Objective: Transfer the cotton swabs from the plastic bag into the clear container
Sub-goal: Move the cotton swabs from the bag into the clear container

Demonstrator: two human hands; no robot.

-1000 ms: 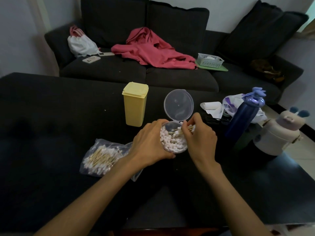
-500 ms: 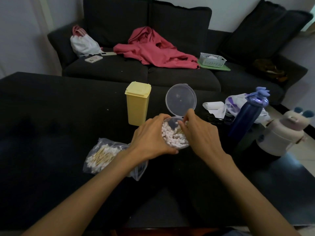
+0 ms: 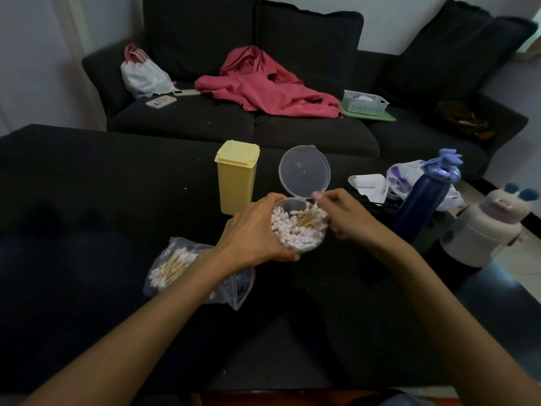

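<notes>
Left hand [image 3: 251, 230] curled round clear container [image 3: 298, 227], mid-table, holding it. Right hand [image 3: 345, 218] at its right rim, fingers bent over cotton swabs [image 3: 295, 227]; grip unclear. Plastic bag [image 3: 187, 268] near-left, under left forearm.

Both bare forearms reach forward from the near edge and converge at the middle of the scene. The left hand [image 3: 254, 230] is cupped, its fingers and thumb curled round the clear container [image 3: 298, 227]. The right hand [image 3: 344, 213] sits just right of it, fingers bent, fingertips [image 3: 317, 197] at the far rim.
</notes>
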